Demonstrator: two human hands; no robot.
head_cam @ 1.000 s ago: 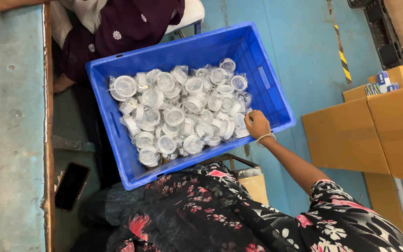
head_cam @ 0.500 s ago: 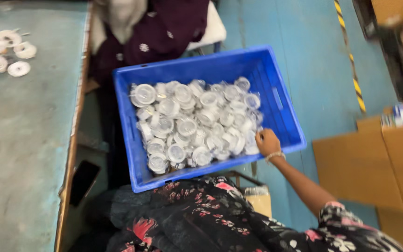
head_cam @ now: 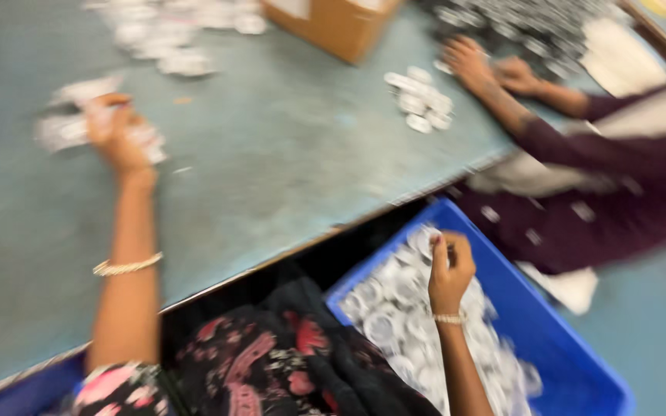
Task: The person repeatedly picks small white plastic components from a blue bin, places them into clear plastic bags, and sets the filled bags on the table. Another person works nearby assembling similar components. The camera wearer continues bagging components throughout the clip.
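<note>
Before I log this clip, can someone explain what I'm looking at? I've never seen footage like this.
The picture comes from a camera worn on a person's head, looking down at their own bare hands; it is motion-blurred. The left hand reaches across a grey-green worktable onto a small pile of clear wrapped pieces. The right hand is closed above a blue plastic crate full of small round silvery caps; whether it holds one is too blurred to tell. The two hands at upper right belong to a co-worker in a dark purple sleeve. A brown cardboard box stands on the table.
</note>
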